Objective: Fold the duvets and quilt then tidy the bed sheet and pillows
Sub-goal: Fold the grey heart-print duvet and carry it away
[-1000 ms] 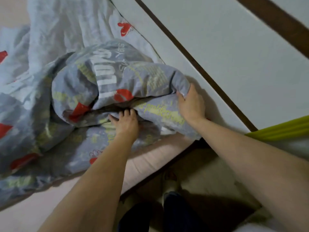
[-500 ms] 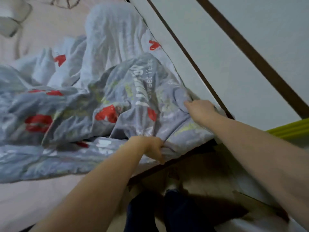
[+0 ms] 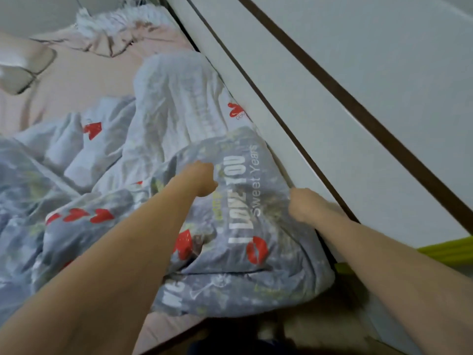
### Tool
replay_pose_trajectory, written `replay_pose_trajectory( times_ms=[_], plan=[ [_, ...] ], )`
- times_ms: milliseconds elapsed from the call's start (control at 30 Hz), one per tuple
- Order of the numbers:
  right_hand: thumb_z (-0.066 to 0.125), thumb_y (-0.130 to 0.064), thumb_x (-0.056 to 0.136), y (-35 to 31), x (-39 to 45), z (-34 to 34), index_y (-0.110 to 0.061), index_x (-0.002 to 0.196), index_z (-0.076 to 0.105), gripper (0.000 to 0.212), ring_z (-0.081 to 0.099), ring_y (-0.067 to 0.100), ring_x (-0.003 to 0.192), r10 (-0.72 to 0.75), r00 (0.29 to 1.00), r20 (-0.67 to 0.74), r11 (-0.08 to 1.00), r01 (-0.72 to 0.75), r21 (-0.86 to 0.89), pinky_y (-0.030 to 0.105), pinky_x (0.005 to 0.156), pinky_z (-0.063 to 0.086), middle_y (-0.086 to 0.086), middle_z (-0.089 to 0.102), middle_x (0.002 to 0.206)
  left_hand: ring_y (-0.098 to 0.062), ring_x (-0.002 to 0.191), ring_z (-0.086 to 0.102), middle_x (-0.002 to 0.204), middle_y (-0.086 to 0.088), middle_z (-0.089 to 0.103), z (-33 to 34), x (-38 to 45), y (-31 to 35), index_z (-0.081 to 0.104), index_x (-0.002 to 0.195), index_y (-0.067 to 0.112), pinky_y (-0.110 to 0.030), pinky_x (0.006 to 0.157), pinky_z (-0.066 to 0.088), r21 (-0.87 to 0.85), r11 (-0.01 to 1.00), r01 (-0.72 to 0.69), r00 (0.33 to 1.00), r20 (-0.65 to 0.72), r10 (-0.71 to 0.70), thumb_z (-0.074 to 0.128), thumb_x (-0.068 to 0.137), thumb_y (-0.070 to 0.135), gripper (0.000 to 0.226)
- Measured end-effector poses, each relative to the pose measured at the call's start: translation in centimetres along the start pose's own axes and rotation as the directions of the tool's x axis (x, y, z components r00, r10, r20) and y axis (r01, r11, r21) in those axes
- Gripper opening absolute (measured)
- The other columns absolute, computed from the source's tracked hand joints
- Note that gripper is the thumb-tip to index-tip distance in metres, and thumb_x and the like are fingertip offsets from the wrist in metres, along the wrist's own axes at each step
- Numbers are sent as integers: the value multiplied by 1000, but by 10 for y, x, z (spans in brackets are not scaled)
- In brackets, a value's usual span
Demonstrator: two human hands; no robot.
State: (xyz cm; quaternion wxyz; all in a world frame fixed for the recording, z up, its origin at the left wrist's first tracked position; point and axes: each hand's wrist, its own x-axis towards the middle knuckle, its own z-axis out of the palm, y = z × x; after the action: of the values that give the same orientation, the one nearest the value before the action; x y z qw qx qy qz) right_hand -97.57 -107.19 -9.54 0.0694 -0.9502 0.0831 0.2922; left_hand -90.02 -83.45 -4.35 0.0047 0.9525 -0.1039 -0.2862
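You are reaching both bare arms out over a rumpled grey-blue cotton duvet (image 3: pixel 256 226) printed with red hearts, red lips and white lettering, which is lying across the near end of the bed on a pale pink bed sheet (image 3: pixel 84 80). Your left hand (image 3: pixel 202 179) is sitting on top of the duvet just left of the white words, with its fingers curled under into a fist; they seem to be bunching the fabric, though the blur is hiding the actual pinch. Your right hand (image 3: pixel 304 204) is lying at the duvet's right edge, just beside the white wall panel (image 3: pixel 371 103) with its dark brown strips, and its fingers are folded down and closed on the cloth there. Between your two hands the printed side is facing up, while a paler, whitish side of the same duvet is showing farther up the bed, creased and heaped toward the left. The near right corner of the duvet is hanging over the edge of the mattress. At the head of the bed a crumpled pink cover with a white fringed edge (image 3: pixel 120 24) is lying against the wall, and a pale pillow (image 3: pixel 20 70) is showing at the far left. A yellow-green ribbed object (image 3: pixel 450 251) is poking in at the right beneath the wall panel.
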Motion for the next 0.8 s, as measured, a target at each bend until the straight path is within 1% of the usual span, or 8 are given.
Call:
replay_pose_trajectory(
  times_ms=[200, 367, 467, 500, 567, 667, 733, 800],
  plan=[
    [44, -33, 97, -54, 69, -18, -9, 138, 36, 48, 51, 36, 116, -44, 990, -137, 980, 70, 188, 41, 93, 45, 19, 49, 133, -39, 133, 33, 144, -22, 35, 8, 59, -30, 29, 142, 8, -48, 106, 33, -48, 995, 87, 988, -122, -93, 47, 97, 41, 59],
    [49, -48, 93, -83, 143, -30, -8, 148, 18, 75, 41, 37, 128, 66, 989, -130, 936, -16, 350, 44, 103, 37, 20, 37, 144, -36, 135, 30, 143, -19, 38, 18, 115, -71, 29, 142, 7, -47, 108, 29, -161, 981, 110, 977, -165, -137, 52, 91, 55, 74],
    [54, -55, 89, -97, 181, -40, -7, 148, 16, 85, 39, 38, 130, 160, 983, -92, 893, -104, 438, 45, 103, 36, 19, 37, 145, -35, 140, 25, 147, -18, 33, 26, 154, -78, 16, 150, 9, -53, 114, 14, -200, 964, 177, 974, -103, -200, 46, 87, 67, 91],
    [55, -54, 89, -99, 191, -39, -7, 148, 15, 86, 39, 37, 130, 186, 981, -56, 879, -141, 455, 43, 102, 36, 18, 38, 145, -35, 138, 30, 145, -18, 37, 33, 164, -80, 18, 149, 10, -55, 113, 14, -222, 952, 209, 974, -42, -223, 48, 85, 69, 93],
    [61, -42, 89, -102, 201, -39, -7, 148, 18, 80, 43, 35, 126, 188, 982, -10, 866, -161, 473, 36, 93, 39, 17, 44, 139, -34, 122, 49, 131, -15, 53, 42, 178, -83, 44, 137, 12, -50, 108, 34, -274, 939, 210, 977, 22, -212, 58, 84, 60, 73],
    [53, -13, 92, -92, 210, -30, -11, 138, 39, 49, 55, 34, 111, 120, 934, -338, 902, 40, 431, 31, 81, 41, 15, 57, 125, -35, 105, 59, 116, -15, 63, 41, 185, -70, 61, 113, 12, -39, 85, 47, -348, 937, -20, 963, -259, -75, 58, 89, 25, 28],
    [48, -2, 91, -78, 211, -27, -7, 131, 42, 40, 56, 35, 105, 183, 816, -549, 903, 82, 422, 33, 79, 42, 18, 58, 118, -37, 99, 56, 110, -16, 59, 28, 196, -47, 56, 111, 8, -42, 77, 42, -257, 944, -208, 865, -498, 56, 54, 85, 11, 25],
    [53, -4, 89, -65, 213, -24, -5, 134, 35, 49, 53, 36, 110, 188, 799, -571, 920, 61, 387, 37, 82, 42, 21, 51, 124, -37, 108, 49, 119, -15, 49, 21, 213, -28, 46, 125, 13, -42, 82, 37, -75, 979, -190, 836, -535, 121, 56, 83, 11, 43]
  ],
)
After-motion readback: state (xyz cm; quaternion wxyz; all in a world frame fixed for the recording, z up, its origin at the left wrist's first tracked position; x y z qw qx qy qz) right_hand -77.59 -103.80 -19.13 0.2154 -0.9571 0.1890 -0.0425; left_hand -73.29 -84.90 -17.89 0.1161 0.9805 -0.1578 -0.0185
